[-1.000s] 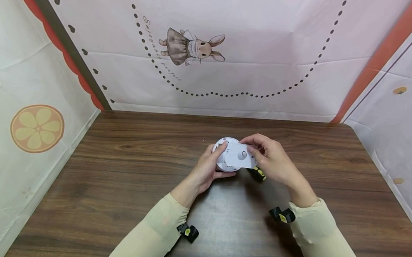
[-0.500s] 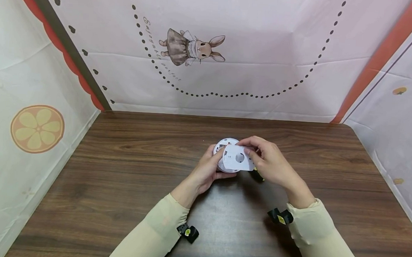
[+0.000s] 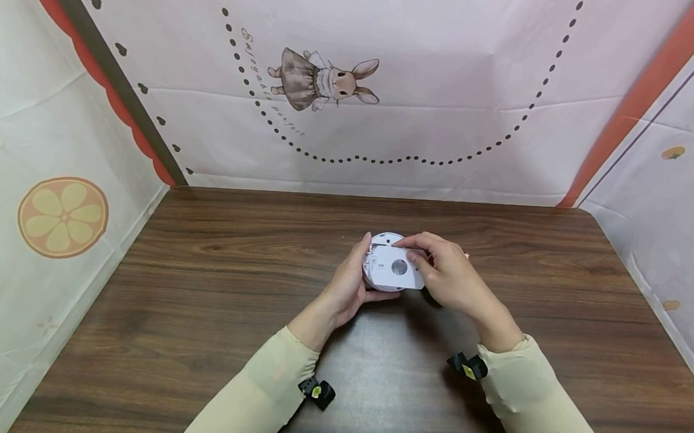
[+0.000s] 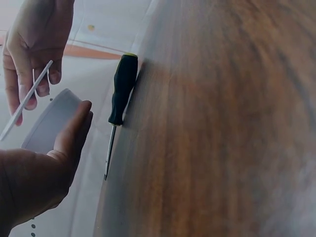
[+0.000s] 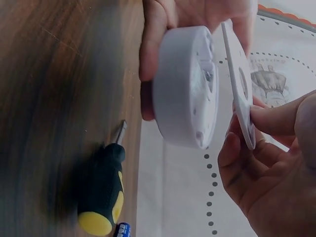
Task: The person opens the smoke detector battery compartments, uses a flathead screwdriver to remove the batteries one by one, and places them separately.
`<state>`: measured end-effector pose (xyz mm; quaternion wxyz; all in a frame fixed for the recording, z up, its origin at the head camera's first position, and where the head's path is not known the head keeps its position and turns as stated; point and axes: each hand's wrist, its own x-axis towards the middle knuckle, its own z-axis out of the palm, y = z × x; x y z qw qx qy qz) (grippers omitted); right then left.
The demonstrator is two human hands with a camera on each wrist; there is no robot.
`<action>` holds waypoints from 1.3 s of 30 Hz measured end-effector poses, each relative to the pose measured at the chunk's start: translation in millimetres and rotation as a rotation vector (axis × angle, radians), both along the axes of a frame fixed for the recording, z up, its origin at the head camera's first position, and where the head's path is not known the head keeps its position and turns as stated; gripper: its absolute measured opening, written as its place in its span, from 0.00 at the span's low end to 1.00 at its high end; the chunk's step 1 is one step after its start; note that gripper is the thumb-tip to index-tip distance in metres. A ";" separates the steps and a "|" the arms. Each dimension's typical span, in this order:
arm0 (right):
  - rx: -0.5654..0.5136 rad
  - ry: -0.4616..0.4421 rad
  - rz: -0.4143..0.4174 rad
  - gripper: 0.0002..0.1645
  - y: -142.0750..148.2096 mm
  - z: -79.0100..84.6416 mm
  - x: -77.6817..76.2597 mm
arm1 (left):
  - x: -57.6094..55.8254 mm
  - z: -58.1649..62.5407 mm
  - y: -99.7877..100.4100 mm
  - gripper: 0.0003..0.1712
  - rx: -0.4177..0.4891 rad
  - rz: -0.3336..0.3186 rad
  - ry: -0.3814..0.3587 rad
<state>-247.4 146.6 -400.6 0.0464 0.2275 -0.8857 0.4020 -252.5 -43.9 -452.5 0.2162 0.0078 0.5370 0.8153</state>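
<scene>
My left hand (image 3: 343, 288) holds a white round plastic housing (image 5: 173, 89), with its thumb at one side and fingers beneath. The inner face of the housing has slots and small fittings. Between thumb and fingers, my right hand (image 3: 452, 277) pinches a thin white plate (image 5: 237, 84) with a round hole. In the head view the plate covers much of the housing; the right wrist view shows a gap between the two. A screwdriver (image 5: 101, 185) with a black and yellow handle lies on the table, mostly hidden by my right hand in the head view.
A blue battery (image 5: 123, 230) is partly visible beside the screwdriver handle in the right wrist view. The dark wood table (image 3: 232, 269) is bordered by white printed cloth (image 3: 449, 65) at the back and both sides.
My right hand has moved the plate left and slightly down across the housing, and its tilt has changed. The left thumb has shifted from the housing's face to its edge.
</scene>
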 end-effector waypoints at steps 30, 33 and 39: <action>0.068 0.162 -0.102 0.13 0.2 -3.3 -3.2 | 7.8 6.9 2.2 0.32 0.046 -0.114 0.034; 0.081 0.161 -0.080 0.15 1.8 -1.4 -2.5 | 7.0 6.4 1.9 0.32 0.047 -0.113 0.031; 0.124 0.156 0.038 0.37 10.5 3.3 -2.5 | 5.7 8.0 -0.1 0.33 0.065 -0.097 0.027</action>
